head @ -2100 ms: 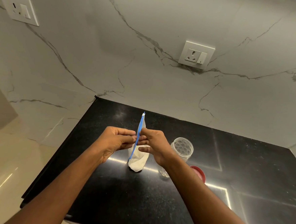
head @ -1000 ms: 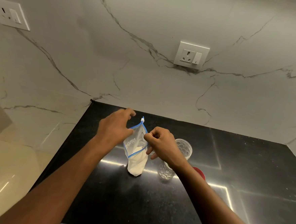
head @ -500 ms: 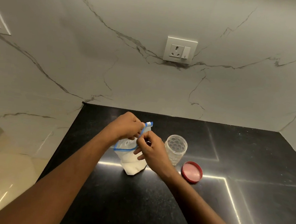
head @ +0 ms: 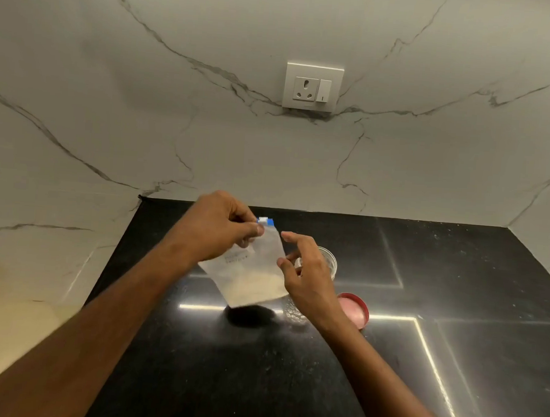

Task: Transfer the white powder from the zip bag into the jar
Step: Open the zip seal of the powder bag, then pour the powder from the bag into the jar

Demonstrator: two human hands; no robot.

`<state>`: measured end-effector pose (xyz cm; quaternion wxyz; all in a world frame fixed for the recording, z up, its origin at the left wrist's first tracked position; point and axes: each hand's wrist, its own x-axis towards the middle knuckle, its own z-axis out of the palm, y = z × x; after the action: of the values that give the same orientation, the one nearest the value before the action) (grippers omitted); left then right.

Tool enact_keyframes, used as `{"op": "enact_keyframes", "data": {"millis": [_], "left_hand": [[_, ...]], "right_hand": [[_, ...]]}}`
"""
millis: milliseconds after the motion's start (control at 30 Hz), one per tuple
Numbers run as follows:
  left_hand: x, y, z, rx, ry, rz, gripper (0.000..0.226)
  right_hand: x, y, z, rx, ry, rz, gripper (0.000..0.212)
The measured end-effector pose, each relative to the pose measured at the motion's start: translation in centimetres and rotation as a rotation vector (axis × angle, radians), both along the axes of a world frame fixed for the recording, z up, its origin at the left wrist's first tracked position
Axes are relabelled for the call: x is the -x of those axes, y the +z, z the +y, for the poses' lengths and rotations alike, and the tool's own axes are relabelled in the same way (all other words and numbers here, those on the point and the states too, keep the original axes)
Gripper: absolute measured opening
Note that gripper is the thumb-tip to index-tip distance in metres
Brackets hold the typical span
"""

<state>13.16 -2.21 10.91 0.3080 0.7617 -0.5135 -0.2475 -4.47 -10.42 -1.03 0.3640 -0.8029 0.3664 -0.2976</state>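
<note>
Now: left hand point(head: 215, 227) pinches zip bag point(head: 256, 272) by top corner — bag hangs tilted; jar point(head: 327, 260) just right, behind loosely spread, empty right hand point(head: 304, 275).

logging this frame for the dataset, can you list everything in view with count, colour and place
zip bag: 1, clear with blue top, lifted off the counter, pinched near its top by the left hand
powder: white, in the bag's bottom
jar: 1, clear, open, on the counter behind the right hand
lid: 1, red, on the counter right of the jar
counter: 1, black
socket: 1, white, on the marble wall
left hand: 1, holding the bag
right hand: 1, open, beside the bag
</note>
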Motion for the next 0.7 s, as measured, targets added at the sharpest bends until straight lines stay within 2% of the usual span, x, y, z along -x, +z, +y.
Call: {"op": "enact_keyframes", "data": {"millis": [100,200,333,467,567,700], "left_hand": [[0.4,3.2,0.4,0.108,-0.056,-0.013,0.004],[1.0,6.0,0.1,0.219,-0.134,0.002,0.005],[2.1,8.1,-1.4,0.282,-0.165,0.104,0.016],[4.1,8.3,-2.9,0.321,-0.194,0.232,0.014],[5.6,7.5,-3.8,0.338,-0.204,0.397,0.009],[7.0,6.0,-4.9,0.341,-0.198,0.587,0.014]], "right_hand": [[0.9,0.7,-0.9,0.039,0.057,0.011,0.036],[2.7,1.0,-2.0,-0.043,0.012,-0.001,0.017],[5.9,1.5,-2.7,-0.194,0.011,-0.183,0.015],[9.0,2.3,-2.6,-0.35,-0.048,-0.365,0.014],[11.2,3.2,-2.8,-0.452,-0.157,-0.523,0.014],[13.8,4.6,-3.8,-0.422,-0.297,-0.599,0.014]]}}
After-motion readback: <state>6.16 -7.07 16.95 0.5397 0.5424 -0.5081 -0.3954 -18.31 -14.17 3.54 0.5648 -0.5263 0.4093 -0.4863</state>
